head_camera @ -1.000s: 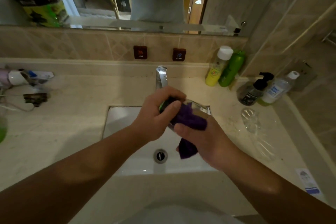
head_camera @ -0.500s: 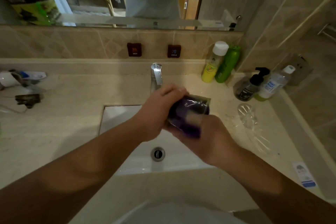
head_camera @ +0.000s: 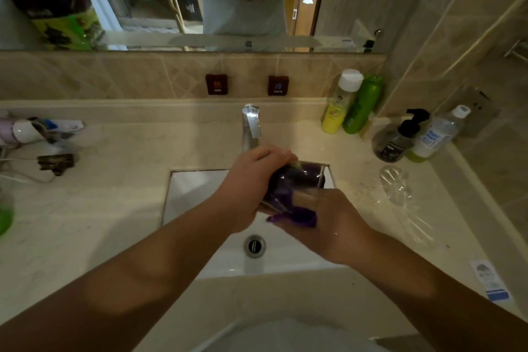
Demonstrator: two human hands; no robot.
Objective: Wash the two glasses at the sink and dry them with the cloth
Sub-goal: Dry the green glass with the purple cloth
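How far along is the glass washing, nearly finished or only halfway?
About halfway, it seems. One glass already stands on the counter right of the sink, though whether it is dried is unclear. The left hand holds the second glass over the sink while the right hand works the purple cloth into it. Left: finish drying and set it down.

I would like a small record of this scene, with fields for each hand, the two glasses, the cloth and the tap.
left hand: grips the glass from the left, over the sink
right hand: holds the cloth, fingers pushed into the glass
held glass: tilted, cloth inside
cloth: purple, partly sticking out at the mouth
second glass: on the counter, right of the sink, untouched
tap: no running water visible
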